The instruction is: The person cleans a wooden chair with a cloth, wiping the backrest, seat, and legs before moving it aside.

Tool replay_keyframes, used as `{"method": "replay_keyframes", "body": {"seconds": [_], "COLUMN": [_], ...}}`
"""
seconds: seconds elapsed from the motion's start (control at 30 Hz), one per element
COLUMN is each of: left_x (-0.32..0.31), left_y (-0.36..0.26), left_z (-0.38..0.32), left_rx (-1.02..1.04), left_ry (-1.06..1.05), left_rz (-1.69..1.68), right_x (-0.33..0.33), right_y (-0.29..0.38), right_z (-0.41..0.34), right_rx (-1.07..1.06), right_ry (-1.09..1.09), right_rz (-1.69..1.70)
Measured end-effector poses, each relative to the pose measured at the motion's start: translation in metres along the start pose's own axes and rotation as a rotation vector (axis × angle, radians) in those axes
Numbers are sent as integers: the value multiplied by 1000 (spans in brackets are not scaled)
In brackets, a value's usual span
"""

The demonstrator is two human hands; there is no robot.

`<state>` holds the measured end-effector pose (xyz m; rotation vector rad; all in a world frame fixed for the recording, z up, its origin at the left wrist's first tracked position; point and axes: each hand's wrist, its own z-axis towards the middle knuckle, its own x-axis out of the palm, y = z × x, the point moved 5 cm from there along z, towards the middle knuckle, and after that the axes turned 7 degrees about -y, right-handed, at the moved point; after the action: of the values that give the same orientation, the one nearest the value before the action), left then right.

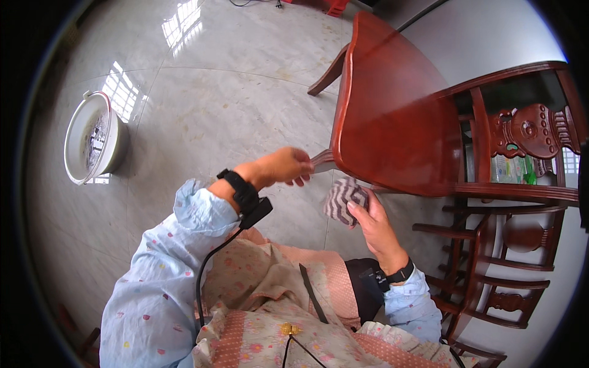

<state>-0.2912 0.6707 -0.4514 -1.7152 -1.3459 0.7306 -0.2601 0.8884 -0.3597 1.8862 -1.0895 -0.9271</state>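
My right hand [375,221] grips a folded, zigzag-striped cloth [345,202] in grey-purple and off-white, with the thumb pressed on top. Just past the cloth is the front edge of a glossy red-brown wooden chair [395,115] with a carved backrest. My left hand [287,166] is by the foot of one front chair leg [325,160]. Its fingers are loosely bent and slightly blurred, and I see nothing held in them. Whether the fingertips touch the leg cannot be made out.
On the tiled floor [221,115] at left stands a pale bucket [120,142] with foamy liquid inside. More wooden chairs [481,267] line the right side along a white wall. Through the chair's backrest, plastic-wrapped items [511,169] show. A red plastic object [337,7] sits at the top edge.
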Motion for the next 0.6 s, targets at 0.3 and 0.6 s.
{"method": "replay_keyframes", "body": {"seconds": [0.3,0.6], "left_x": [22,79], "left_y": [14,2], "left_z": [-13,-38], "left_rx": [111,126], "left_ry": [-86,383], "left_rz": [-54,-414], "right_x": [-8,2], "right_y": [-30,-14], "right_z": [24,13], "right_rx": [73,85], "right_ry": [121,204], "right_rz": [184,278]}}
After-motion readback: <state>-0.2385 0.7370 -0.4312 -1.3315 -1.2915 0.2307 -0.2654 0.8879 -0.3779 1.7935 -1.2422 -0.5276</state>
